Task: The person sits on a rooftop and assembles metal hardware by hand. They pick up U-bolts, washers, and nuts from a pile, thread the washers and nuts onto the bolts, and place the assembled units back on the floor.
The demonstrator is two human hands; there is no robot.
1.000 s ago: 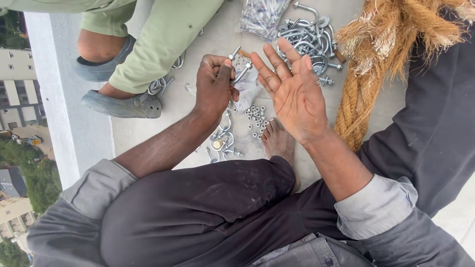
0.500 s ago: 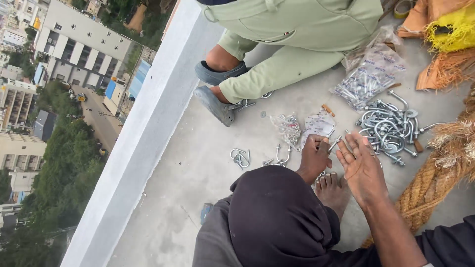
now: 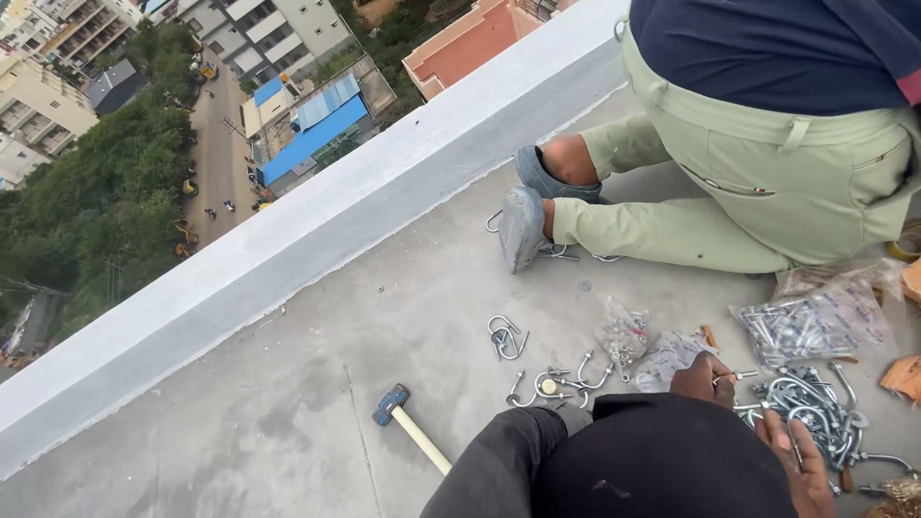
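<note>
My left hand (image 3: 703, 377) is closed around a small metal bolt whose end sticks out to the right, just beyond my dark-trousered knee (image 3: 633, 460). Beside it, my right hand (image 3: 801, 465) lies with fingers apart on a heap of steel U-bolts (image 3: 811, 408) and holds nothing. Two small clear bags of nuts (image 3: 625, 332) lie just ahead of my left hand. A larger clear bag of bolts (image 3: 815, 326) sits behind the heap.
A co-worker in light green trousers (image 3: 767, 192) and grey shoes (image 3: 523, 225) sits on the concrete roof at the back right. Loose U-bolts (image 3: 506, 337) and a blue-headed hammer (image 3: 411, 430) lie left of my knee. A white parapet (image 3: 317, 240) edges the roof, with streets far below.
The view has swung left and pulled back, so both hands now sit at the bottom right. My right hand has dropped from palm-up onto the U-bolt heap.
</note>
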